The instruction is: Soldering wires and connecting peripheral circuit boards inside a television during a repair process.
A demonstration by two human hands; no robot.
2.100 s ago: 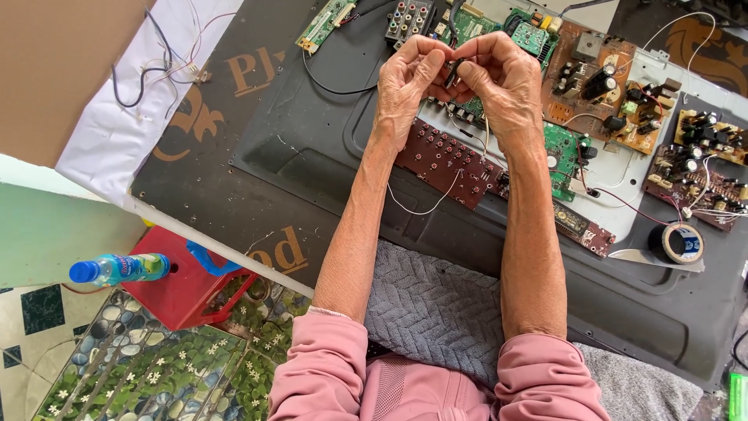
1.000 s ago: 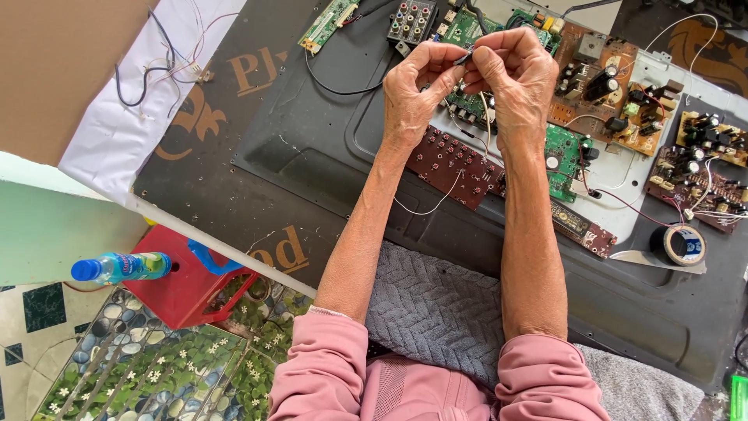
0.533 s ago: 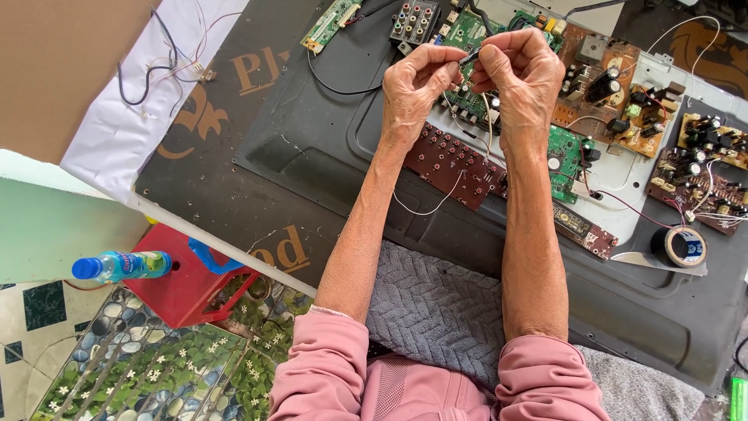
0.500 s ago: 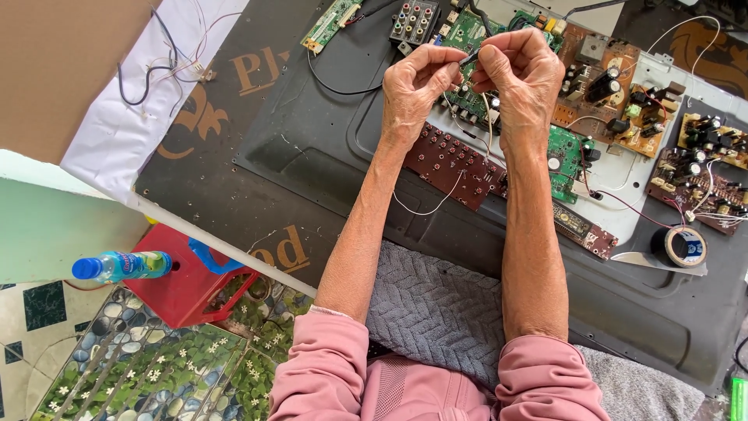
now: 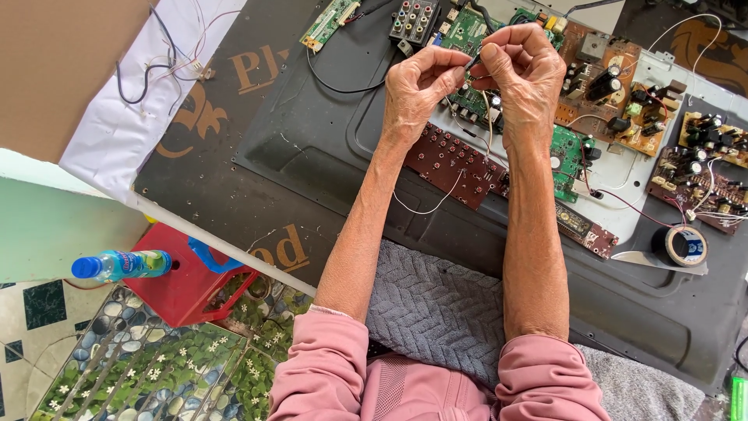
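The head view looks down on two bare forearms reaching out over a dark panel [image 5: 312, 156] strewn with circuit boards. Since two seconds ago the hands have risen a little toward the far edge and drawn apart slightly; what was a tight huddle of fingers is now two separate pinches meeting at the tips. That suggests the fine work on the wire end is going on, not finished.

The left hand [image 5: 417, 86] is curled, thumb and forefinger pressed shut on the thin white wire [image 5: 425, 206], which drops from the fingers, loops down over the dark red board [image 5: 456, 160] and hangs free between the wrists. The right hand [image 5: 522, 74] is likewise closed in a pinch grip on the wire's far end, where a small dark piece shows between the two sets of fingertips; what that piece is cannot be told.

Both wrists are bent inward, elbows near the body, pink sleeves pushed back. A green board [image 5: 569, 148] lies under the right wrist, a roll of tape [image 5: 678, 245] to the right, and a bottle [image 5: 121, 265] on a red stool [image 5: 183, 284] at near left.
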